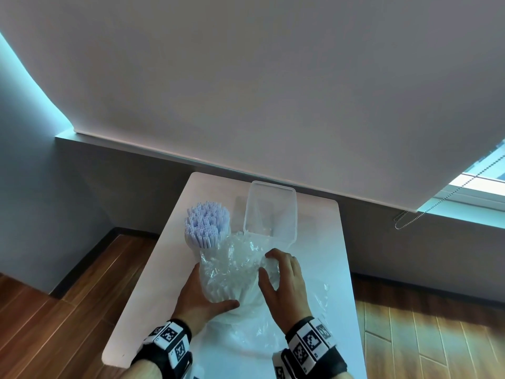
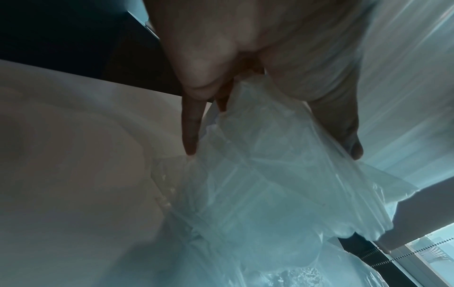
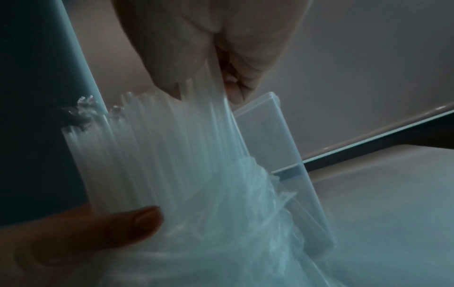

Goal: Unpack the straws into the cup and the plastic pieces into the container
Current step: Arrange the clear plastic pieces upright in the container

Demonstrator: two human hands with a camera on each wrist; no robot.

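So there's a white table (image 1: 322, 242) pushed up near the wall, and both hands are busy with a crinkly clear plastic bag (image 1: 237, 272) sitting in the middle of it. The left hand (image 1: 200, 294) wraps around the bag's left side, thumb hooked across the front low down, fingers going round the far side where the head view loses them. From the left wrist camera you can see its fingers (image 2: 190, 126) laid fairly straight along the plastic film, with the thumb on the other side of the bag, so it's holding the bag rather than just resting there. The right hand (image 1: 284, 283) is on the bag's right side, fingers curled over the crumpled top edge and pinching the film; the right wrist view shows those fingertips (image 3: 236, 91) bunched on the plastic right above the straws (image 1: 207, 222). The straws are a thick pale bundle standing upright, tops poking out above the bag at its far-left, just beyond the left hand's fingers. I can't make out a cup under them. The clear rectangular container (image 1: 269, 212) sits just behind the bag, to the right of the straws, close to the right fingertips but not touched.
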